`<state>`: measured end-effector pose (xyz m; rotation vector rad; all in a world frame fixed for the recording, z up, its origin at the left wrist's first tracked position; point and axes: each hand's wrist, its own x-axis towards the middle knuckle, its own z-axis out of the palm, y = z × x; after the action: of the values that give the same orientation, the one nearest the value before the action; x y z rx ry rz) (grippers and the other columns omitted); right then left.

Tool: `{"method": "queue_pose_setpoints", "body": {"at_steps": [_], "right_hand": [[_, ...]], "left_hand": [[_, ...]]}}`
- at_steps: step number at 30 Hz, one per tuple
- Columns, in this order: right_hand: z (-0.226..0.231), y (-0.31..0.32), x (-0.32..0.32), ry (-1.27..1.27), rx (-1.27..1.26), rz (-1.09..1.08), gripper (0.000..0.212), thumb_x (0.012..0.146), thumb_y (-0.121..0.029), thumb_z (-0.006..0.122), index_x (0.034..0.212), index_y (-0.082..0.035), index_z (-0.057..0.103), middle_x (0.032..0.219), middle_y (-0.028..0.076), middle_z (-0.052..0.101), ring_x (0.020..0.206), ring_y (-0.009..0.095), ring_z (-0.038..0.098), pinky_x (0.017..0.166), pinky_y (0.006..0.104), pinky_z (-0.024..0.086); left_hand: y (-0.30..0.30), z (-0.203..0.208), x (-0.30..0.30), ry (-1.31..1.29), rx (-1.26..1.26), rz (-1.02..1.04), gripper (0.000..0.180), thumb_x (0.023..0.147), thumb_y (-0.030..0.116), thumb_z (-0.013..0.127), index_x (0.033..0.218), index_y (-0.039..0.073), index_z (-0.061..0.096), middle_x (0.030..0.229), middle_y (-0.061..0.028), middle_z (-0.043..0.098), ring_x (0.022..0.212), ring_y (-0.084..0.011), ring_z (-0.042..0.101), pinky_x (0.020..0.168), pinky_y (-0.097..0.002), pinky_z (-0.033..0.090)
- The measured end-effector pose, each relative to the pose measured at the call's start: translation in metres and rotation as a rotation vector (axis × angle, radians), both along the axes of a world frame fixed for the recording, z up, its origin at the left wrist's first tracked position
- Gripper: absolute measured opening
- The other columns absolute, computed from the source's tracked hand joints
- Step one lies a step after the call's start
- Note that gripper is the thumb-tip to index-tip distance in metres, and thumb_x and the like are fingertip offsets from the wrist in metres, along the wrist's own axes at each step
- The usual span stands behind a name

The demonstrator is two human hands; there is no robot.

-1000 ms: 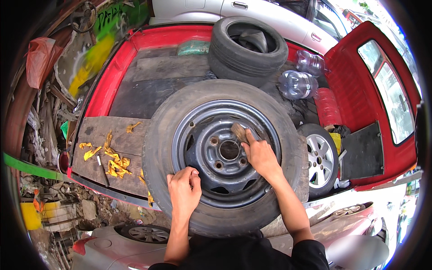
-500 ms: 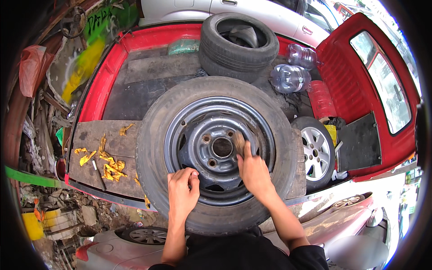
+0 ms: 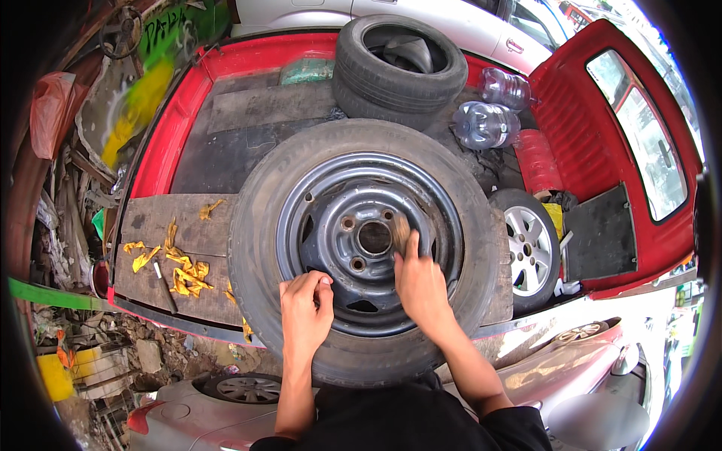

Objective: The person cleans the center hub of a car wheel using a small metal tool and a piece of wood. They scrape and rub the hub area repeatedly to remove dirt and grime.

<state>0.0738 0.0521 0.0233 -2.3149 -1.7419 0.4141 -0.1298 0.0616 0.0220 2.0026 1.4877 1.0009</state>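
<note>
Here we have the big tyre (image 3: 259, 225) on its dark steel rim (image 3: 331, 225) lying flat on the wooden boards (image 3: 162, 225) of the red truck bed (image 3: 177, 128), with a smaller alloy wheel (image 3: 530, 252) just beside it and a bare tyre (image 3: 398, 64) behind. Our right hand (image 3: 417, 286) is closed around a small brush (image 3: 401, 229), whose bristles now sit just right of the hub hole; a second ago they were higher, nearer the rim's edge, so we judge the strokes are working inward. Our left hand (image 3: 306, 308) stays curled on the rim's near edge, fingers bent, holding nothing we can make out.
</note>
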Motion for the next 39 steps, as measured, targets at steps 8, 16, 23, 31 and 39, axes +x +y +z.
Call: {"method": "queue_pose_setpoints", "body": {"at_steps": [8,16,23,31,39], "right_hand": [[-0.010,0.027,0.085,0.052,0.245,0.038,0.050,0.101,-0.034,0.065,0.147,-0.016,0.058,0.107,0.020,0.071,0.094,0.042,0.071,0.083,0.0541,0.056],[0.016,0.024,0.124,0.124,0.262,0.518,0.040,0.086,-0.033,0.080,0.125,-0.026,0.075,0.101,0.007,0.064,0.104,0.024,0.059,0.104,0.0481,0.032],[0.020,0.047,0.107,0.055,0.200,0.800,0.039,0.075,-0.038,0.087,0.110,-0.021,0.079,0.098,0.004,0.061,0.105,0.021,0.059,0.099,0.0436,0.032],[0.016,0.065,0.109,0.011,0.077,0.722,0.039,0.076,-0.035,0.086,0.111,-0.020,0.079,0.101,0.002,0.062,0.107,0.021,0.057,0.104,0.0482,0.029],[0.014,0.073,0.118,0.166,0.134,0.893,0.034,0.078,-0.033,0.085,0.109,-0.021,0.080,0.099,0.004,0.059,0.109,0.022,0.057,0.108,0.0495,0.028]], "left_hand": [[-0.001,-0.001,-0.002,-0.038,0.028,-0.009,0.008,0.093,0.005,0.063,0.086,0.003,0.067,0.068,-0.0087,0.061,0.065,-0.0271,0.059,0.080,-0.0380,0.041],[-0.002,0.002,-0.007,-0.022,-0.051,-0.015,0.014,0.098,0.010,0.061,0.090,0.002,0.069,0.074,-0.0107,0.067,0.070,-0.0258,0.062,0.083,-0.0368,0.043],[-0.002,0.003,-0.007,-0.029,-0.066,0.005,0.013,0.098,0.009,0.062,0.091,0.002,0.070,0.076,-0.0117,0.067,0.071,-0.0264,0.062,0.083,-0.0367,0.043],[-0.002,0.006,-0.006,-0.024,-0.082,0.036,0.014,0.099,0.010,0.061,0.092,0.002,0.070,0.079,-0.0128,0.070,0.074,-0.0295,0.063,0.084,-0.0376,0.043],[-0.001,0.006,-0.002,-0.056,-0.028,0.061,0.011,0.097,0.007,0.062,0.089,0.002,0.068,0.070,-0.0091,0.063,0.067,-0.0268,0.061,0.083,-0.0375,0.043]]}}
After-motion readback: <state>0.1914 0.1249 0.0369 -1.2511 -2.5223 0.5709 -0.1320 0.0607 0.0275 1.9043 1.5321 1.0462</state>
